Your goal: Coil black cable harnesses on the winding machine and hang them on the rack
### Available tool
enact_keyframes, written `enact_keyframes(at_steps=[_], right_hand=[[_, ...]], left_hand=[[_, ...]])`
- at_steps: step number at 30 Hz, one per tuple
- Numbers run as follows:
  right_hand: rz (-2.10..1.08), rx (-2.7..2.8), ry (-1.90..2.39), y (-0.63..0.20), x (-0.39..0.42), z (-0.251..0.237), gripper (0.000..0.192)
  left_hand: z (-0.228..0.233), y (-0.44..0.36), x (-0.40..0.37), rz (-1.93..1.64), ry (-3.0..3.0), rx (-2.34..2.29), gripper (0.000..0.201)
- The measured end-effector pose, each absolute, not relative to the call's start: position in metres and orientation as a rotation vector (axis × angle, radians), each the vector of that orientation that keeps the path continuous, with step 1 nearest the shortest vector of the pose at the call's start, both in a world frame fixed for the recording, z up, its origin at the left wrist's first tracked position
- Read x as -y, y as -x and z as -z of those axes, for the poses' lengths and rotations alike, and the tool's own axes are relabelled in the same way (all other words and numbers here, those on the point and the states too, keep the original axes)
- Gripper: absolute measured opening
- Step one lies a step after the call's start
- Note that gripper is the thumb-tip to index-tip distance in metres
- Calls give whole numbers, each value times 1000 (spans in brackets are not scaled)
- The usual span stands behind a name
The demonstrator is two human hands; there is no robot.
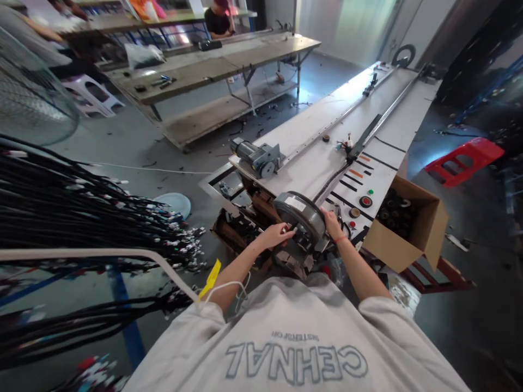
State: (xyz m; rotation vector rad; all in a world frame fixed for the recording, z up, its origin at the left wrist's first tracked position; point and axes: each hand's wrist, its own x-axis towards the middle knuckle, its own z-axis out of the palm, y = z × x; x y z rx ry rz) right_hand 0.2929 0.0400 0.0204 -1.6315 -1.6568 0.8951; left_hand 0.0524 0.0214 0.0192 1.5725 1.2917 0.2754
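The person stood at the near end of a long white workbench [327,117], and both hands were on a round grey wheel-shaped machine head [299,213] mounted at that end. The left hand [277,234] lay against the wheel's near left edge, its fingers bunched together and the fingertips pressing at the small parts just under the rim. The right hand [332,223] gripped the wheel's right side, fingers curled over the rim; how tightly they closed could not be told. A red band sat on that wrist.

Behind the wheel, further along the bench, sat a grey motor [256,154]. To the right of the wheel were round buttons [365,201] on the bench top, and beyond them an open cardboard box [412,228] holding dark rolls. Well to the left of the wheel hung a thick bundle of black cables [81,207]. A red stool [463,158] lay far right of the bench.
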Motion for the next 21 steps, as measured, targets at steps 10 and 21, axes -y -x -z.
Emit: enact_keyframes(at_steps=[10,21], right_hand=[[-918,1360,2203,-352,28,-1,22],[-2619,998,912,-177,32,-35,78]], left_hand=[[-67,-21,-47,-123,-2075,-1772,34],[-68,-14,-51,-34,-2091,-1775,49]])
